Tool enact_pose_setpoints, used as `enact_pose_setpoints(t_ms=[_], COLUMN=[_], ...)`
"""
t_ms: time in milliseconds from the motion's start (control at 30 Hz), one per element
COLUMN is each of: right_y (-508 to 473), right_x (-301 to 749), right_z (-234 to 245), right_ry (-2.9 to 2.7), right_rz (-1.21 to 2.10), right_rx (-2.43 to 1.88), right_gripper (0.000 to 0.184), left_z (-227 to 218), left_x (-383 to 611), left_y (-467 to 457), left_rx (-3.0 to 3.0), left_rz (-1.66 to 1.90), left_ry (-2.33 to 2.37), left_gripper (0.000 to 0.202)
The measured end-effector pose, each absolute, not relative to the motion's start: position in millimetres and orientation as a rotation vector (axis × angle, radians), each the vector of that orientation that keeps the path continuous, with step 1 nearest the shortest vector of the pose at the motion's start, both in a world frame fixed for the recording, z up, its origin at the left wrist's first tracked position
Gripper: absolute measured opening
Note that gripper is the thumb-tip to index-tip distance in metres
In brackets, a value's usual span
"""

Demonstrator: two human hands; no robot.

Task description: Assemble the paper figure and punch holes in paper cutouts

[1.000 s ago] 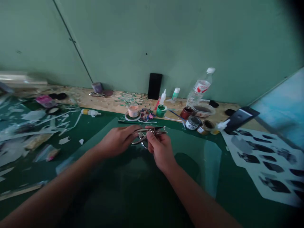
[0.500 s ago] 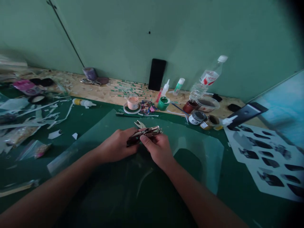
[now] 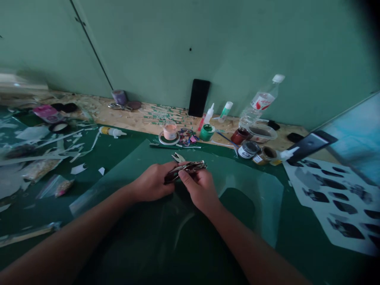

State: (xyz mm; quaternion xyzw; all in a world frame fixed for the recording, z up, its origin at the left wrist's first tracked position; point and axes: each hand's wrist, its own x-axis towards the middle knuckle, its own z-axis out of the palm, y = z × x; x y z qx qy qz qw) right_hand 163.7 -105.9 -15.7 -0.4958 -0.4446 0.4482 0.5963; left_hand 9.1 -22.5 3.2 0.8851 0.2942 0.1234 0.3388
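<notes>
Both my hands meet at the middle of the green table. My left hand [image 3: 152,183] and my right hand [image 3: 200,190] are closed together on a metal punch plier [image 3: 185,168], whose silver jaws poke out toward the wall. Under them lies a clear plastic sheet [image 3: 255,190] spread over the green cutting mat [image 3: 124,146]. My right thumb presses on the tool's handle.
Paint jars [image 3: 249,149], a green pot [image 3: 207,132], a peach cup [image 3: 170,131], glue bottles [image 3: 208,114], a water bottle [image 3: 259,103] and a black phone [image 3: 198,97] line the back. Paper scraps [image 3: 44,138] clutter the left. A white sheet with dark shapes [image 3: 335,194] lies right.
The plier handles have closed together between my hands since one second ago. The view shifted slightly; my hands stay at the same spot.
</notes>
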Motion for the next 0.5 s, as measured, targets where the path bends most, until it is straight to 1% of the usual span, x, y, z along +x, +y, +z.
enact_pose_setpoints(t_ms=[133, 267, 300, 400, 500], right_y=[-105.8, -105.4, -105.1, -104.3, -104.7], right_x=[162.2, 162.9, 163.5, 164.8, 165.7], right_z=[-16.9, -19.1, -20.0, -21.9, -22.5], right_ry=[-1.115, -1.197, -1.229, -1.374, -1.51], right_rz=[0.942, 0.821, 0.778, 0.654, 0.487], right_rx=[-1.167, -1.299, -1.339, -1.461, -1.502], right_gripper=[0.024, 0.032, 0.034, 0.032, 0.027], left_z=[1.9, 1.2, 0.7, -0.9, -2.7], left_x=[9.4, 10.5, 10.7, 9.9, 5.5], left_y=[-21.1, -23.0, -23.7, -23.5, -16.5], left_rx=[2.321, 2.348, 2.352, 2.34, 2.291], left_rz=[0.332, 0.393, 0.426, 0.543, 0.684], left_ry=[0.736, 0.747, 0.769, 0.916, 1.139], left_gripper=[0.021, 0.022, 0.02, 0.014, 0.013])
